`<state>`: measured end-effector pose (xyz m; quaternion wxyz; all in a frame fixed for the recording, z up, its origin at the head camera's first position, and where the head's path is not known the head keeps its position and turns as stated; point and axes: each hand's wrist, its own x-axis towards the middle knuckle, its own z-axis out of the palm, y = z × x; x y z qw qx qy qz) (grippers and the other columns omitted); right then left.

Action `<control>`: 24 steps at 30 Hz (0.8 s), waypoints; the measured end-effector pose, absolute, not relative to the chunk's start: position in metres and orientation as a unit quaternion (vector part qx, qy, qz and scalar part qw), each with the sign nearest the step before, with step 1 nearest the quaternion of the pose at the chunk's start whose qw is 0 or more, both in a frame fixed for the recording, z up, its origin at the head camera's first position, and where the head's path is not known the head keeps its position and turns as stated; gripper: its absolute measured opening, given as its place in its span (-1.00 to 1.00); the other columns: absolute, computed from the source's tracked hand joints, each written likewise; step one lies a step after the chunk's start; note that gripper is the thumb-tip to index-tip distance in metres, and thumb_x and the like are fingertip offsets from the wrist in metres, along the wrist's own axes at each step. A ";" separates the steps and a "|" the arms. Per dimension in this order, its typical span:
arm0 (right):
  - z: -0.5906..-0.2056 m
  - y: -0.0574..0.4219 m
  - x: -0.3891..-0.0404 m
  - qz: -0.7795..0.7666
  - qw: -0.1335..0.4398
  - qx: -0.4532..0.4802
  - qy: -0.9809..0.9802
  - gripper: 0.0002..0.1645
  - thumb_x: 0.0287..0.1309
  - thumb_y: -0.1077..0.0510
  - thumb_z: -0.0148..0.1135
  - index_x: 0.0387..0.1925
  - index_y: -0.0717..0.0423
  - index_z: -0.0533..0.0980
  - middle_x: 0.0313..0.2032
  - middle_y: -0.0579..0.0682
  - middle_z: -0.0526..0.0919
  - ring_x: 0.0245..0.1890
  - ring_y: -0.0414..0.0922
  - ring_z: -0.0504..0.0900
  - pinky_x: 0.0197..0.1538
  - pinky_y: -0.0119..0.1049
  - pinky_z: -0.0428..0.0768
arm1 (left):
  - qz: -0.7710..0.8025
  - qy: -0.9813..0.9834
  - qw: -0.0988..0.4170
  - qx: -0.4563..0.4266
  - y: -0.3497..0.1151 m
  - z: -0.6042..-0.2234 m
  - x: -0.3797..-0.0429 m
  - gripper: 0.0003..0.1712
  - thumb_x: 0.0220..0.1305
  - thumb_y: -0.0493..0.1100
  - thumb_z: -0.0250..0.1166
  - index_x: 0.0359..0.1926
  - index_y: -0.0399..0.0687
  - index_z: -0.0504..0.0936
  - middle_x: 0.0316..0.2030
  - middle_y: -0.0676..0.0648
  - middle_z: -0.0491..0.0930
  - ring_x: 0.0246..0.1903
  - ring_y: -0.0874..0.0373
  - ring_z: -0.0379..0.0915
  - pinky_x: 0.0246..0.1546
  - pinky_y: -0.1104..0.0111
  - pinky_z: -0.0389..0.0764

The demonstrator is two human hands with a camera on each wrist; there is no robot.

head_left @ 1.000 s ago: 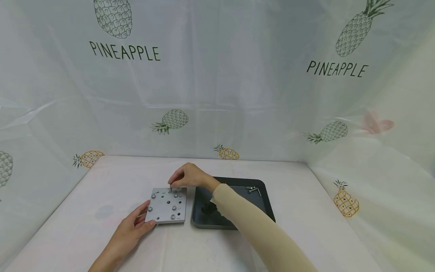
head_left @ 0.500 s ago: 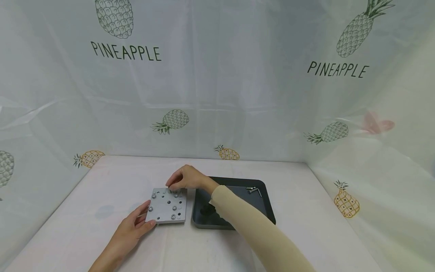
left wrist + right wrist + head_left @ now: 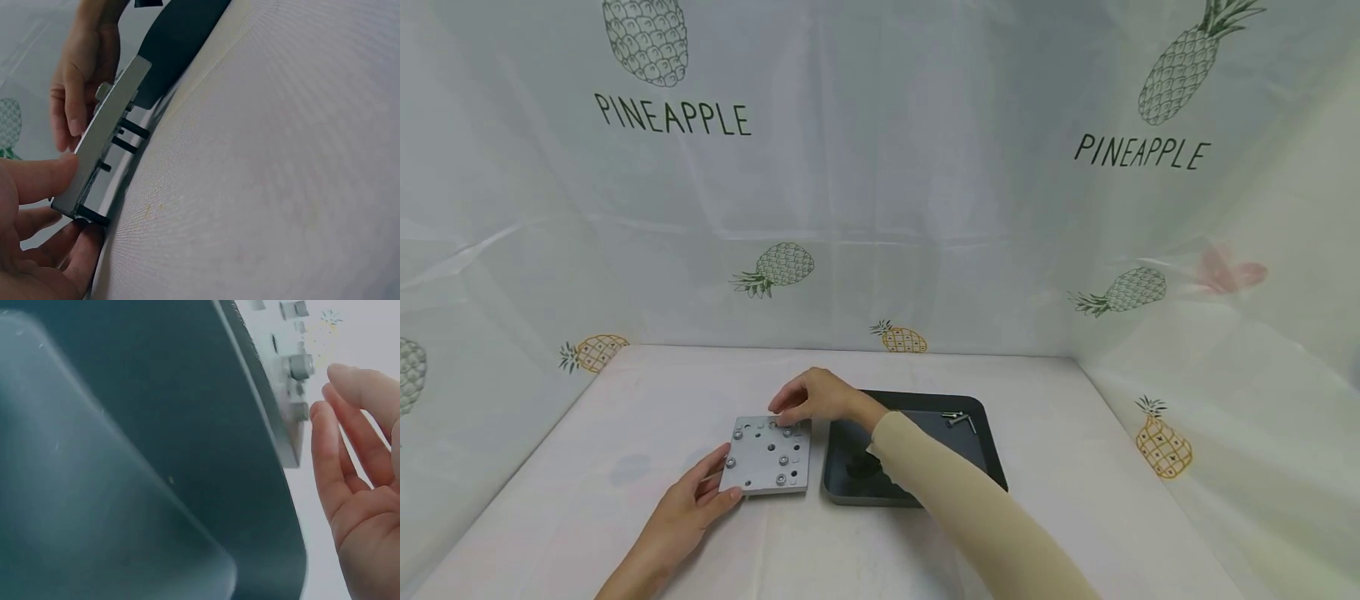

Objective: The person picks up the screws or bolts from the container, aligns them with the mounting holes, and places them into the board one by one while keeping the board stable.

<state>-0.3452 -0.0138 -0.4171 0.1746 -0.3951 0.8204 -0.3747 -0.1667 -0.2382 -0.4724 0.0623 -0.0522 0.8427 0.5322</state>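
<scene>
My left hand [image 3: 688,500] is clamped on the plate [image 3: 757,467] at its left side, thumb at the near corner and fingers along the edge and below. My right hand [image 3: 816,395] is over the far edge, fingers bent but slightly apart, with nothing pinched between them, just beside the bolts [image 3: 783,460].

The plate lies left of and below the centre of the head view. I judge it stiff, fairly heavy for its size and hardly fragile, with smooth faces that could slip under dry fingers. The side edges look the best place to take hold, clear of the bolts. It is a flat, squarish slab of matte silver-grey metal, pierced with round dark holes; the bolts have round, pale heads standing proud. In the left wrist view, slim dark posts [image 3: 95,215] jut from its underside; I can't tell whether all their ends touch the tabletop [image 3: 625,425].

Right of the plate, a dark, smooth tray [image 3: 880,502] with rounded corners and a raised rim holds a few thin, shiny metal pieces [image 3: 955,419] at its upper right. My cream sleeve [image 3: 977,508] crosses above the tray. Beyond, a thin, creased curtain [image 3: 925,183] printed with pineapples fills the upper frame.
</scene>
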 end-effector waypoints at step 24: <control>-0.340 0.192 -0.321 -0.179 0.051 -0.403 0.896 -0.71 0.31 0.28 0.44 0.05 0.11 0.76 0.00 -0.01 0.81 -0.04 -0.06 0.76 0.02 -0.17 0.78 | 0.529 0.844 0.070 -0.052 -0.241 -0.475 -0.166 0.02 0.45 0.08 0.42 0.70 -0.02 0.08 0.62 -0.25 0.18 0.50 -0.15 0.32 0.22 0.63 0.51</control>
